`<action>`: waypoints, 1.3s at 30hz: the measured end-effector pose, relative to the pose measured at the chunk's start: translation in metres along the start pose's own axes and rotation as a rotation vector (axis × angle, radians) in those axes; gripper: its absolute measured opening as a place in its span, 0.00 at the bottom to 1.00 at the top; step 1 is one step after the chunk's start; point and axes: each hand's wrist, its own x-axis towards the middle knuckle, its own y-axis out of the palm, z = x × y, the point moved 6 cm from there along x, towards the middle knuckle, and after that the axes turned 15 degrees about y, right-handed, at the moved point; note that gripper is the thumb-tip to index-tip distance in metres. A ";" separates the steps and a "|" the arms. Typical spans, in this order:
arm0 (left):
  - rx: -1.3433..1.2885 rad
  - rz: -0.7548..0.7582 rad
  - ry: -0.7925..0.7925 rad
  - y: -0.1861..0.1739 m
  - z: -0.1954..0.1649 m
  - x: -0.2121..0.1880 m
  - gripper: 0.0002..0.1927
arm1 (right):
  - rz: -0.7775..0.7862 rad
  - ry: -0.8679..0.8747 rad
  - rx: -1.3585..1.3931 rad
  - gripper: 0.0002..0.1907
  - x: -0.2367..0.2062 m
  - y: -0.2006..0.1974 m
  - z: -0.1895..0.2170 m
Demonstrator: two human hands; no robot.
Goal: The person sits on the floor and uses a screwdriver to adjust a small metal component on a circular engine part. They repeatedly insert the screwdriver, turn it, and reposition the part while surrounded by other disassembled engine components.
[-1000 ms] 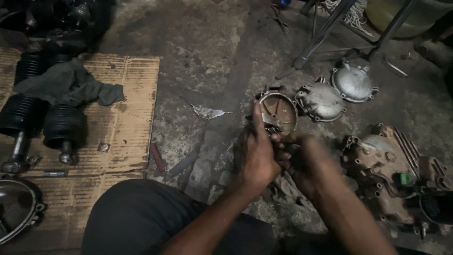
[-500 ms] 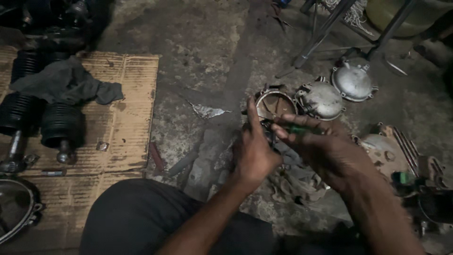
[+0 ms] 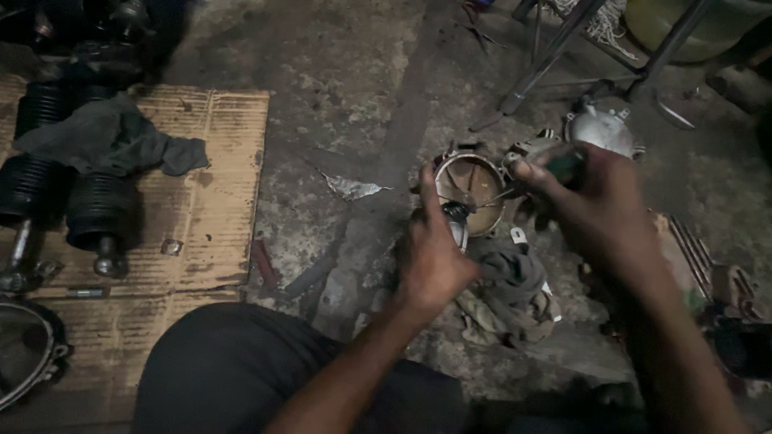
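Observation:
My left hand (image 3: 430,253) grips a small dark metal part (image 3: 457,215) just above the floor, thumb and fingers wrapped round it. My right hand (image 3: 599,205) is closed on a green-handled screwdriver (image 3: 563,167), whose thin shaft points left toward the small part. Right behind the tip lies a round open metal housing (image 3: 474,181) with a brownish inside. A crumpled grey rag (image 3: 511,293) lies on the floor under both hands.
A flattened cardboard sheet (image 3: 201,201) at the left carries black ribbed cylinders (image 3: 96,213) and a dark cloth (image 3: 108,141). Two silver engine covers (image 3: 601,133) sit beyond the housing. An engine casing (image 3: 724,289) lies at the right. Metal stand legs (image 3: 555,56) cross the top.
My right hand has lifted and swung right and up with the screwdriver. The left hand stays on the small part beside the round housing.

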 end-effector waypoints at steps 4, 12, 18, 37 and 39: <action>0.003 -0.005 -0.021 -0.001 0.001 0.000 0.69 | 0.077 -0.471 -0.075 0.12 0.007 0.023 0.033; -0.156 -0.089 0.118 0.004 0.005 0.001 0.67 | 0.262 -0.667 0.003 0.15 0.011 0.044 0.059; -0.060 -0.035 -0.023 0.007 0.012 0.002 0.65 | 0.119 -0.822 -0.236 0.15 0.004 0.051 0.071; 0.044 -0.120 0.043 0.033 0.045 0.003 0.37 | 0.220 -0.650 -0.761 0.12 -0.009 0.081 0.086; -0.020 -0.098 -0.046 0.032 0.053 0.006 0.27 | 0.215 -0.497 -0.878 0.13 -0.002 0.087 0.081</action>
